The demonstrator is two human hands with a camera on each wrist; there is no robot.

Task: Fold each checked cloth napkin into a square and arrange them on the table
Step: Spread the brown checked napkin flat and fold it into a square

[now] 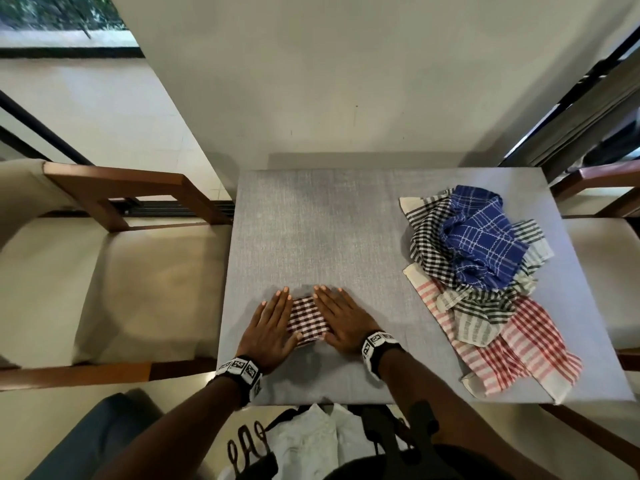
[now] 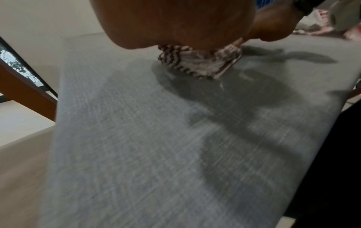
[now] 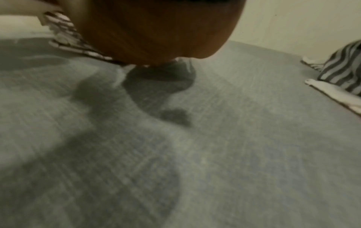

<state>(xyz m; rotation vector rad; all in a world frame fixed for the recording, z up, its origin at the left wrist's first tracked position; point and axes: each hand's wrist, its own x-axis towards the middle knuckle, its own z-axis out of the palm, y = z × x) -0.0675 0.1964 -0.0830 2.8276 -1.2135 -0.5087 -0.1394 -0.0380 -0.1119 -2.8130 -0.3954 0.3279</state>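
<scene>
A small folded brown-and-white checked napkin (image 1: 307, 319) lies near the front left of the grey table (image 1: 329, 230). My left hand (image 1: 273, 323) lies flat on its left side and my right hand (image 1: 343, 317) flat on its right side, fingers straight and pointing away from me. The wrist views show only the heels of the palms over the napkin's layered edge (image 2: 197, 61) (image 3: 66, 38). On the table's right side is a loose heap: a blue checked napkin (image 1: 481, 237) on top, a black-and-white one (image 1: 429, 237) under it, a red-and-white one (image 1: 519, 337) at the bottom.
Cream cushioned chairs with brown wooden frames stand left (image 1: 114, 199) and right (image 1: 606, 178) of the table. A pale wall (image 1: 346, 81) rises behind the table's far edge. Bare grey surface shows in the table's middle and back.
</scene>
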